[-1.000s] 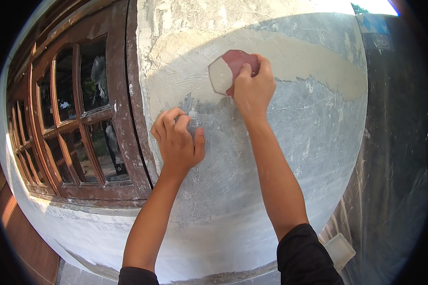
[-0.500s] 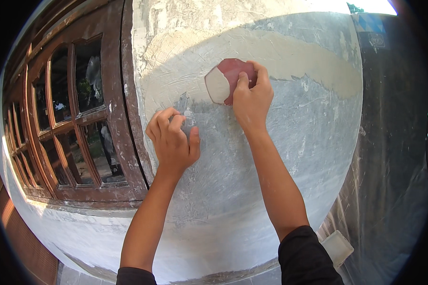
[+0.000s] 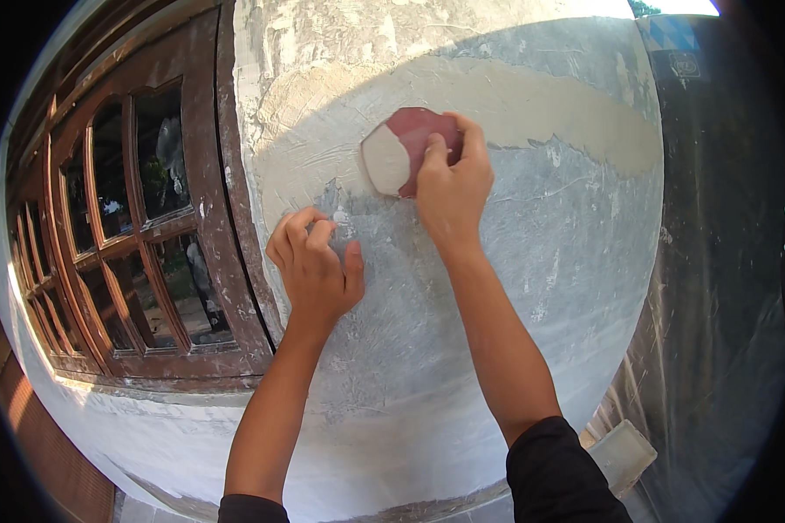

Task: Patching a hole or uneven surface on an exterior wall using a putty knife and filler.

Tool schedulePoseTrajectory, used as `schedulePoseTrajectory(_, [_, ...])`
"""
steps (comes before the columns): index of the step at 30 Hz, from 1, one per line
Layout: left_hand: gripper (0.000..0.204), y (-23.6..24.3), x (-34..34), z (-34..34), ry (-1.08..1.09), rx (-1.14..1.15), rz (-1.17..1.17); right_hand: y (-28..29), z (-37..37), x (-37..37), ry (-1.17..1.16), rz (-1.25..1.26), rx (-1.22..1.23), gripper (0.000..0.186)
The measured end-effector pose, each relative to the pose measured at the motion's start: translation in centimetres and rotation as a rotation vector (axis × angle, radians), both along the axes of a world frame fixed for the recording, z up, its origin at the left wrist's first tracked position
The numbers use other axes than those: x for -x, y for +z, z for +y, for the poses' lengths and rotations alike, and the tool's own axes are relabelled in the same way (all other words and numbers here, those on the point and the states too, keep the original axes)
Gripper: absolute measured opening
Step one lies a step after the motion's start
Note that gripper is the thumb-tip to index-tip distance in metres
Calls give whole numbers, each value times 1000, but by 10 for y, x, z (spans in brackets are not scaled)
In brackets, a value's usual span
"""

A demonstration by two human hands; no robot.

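My right hand (image 3: 455,179) grips a flat, dark-red putty spreader (image 3: 423,128) by its right side, thumb on the near face and fingers over the top edge. Cream putty (image 3: 385,162) coats the left part of the spreader. Behind it is the grey wall (image 3: 427,288), which carries a wide band of damp-looking cream putty (image 3: 576,113). Lower and to the left, my left hand (image 3: 316,266) has its fingers bent and apart, with nothing in it. Its fingertips are close to the wall; I cannot tell whether they touch.
A brown wooden window (image 3: 139,227) with glass panes and paint specks borders the wall on the left. Dark plastic sheeting (image 3: 715,261) hangs on the right. Low at the right, past my sleeve, is a pale rectangular container (image 3: 624,458). Sunlight falls across the upper wall.
My right hand has moved the spreader slightly left, and more of its putty-coated face shows. My left hand stays in about the same place.
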State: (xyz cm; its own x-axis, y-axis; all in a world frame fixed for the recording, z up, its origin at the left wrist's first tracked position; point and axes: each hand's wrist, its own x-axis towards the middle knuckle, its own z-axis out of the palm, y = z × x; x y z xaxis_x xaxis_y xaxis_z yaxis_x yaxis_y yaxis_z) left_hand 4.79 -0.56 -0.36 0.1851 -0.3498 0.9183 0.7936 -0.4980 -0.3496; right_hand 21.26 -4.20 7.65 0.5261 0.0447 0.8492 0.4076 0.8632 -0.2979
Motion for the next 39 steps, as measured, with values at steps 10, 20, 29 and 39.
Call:
schedulePoseTrajectory(10, [36, -1, -3, 1, 12, -3, -7, -11, 15, -76, -209, 228, 94, 31])
schedulePoseTrajectory(20, [34, 0, -1, 0, 8, 4, -12, -7, 4, -5, -45, 53, 57, 30])
schedulePoseTrajectory(29, [35, -1, -2, -2, 13, -11, -10, -21, 5, -79, -145, 288, 101, 29])
schedulePoseTrajectory(39, [35, -1, -2, 2, -7, -1, -17, -1, 9, 21, -15, -10, 30, 27])
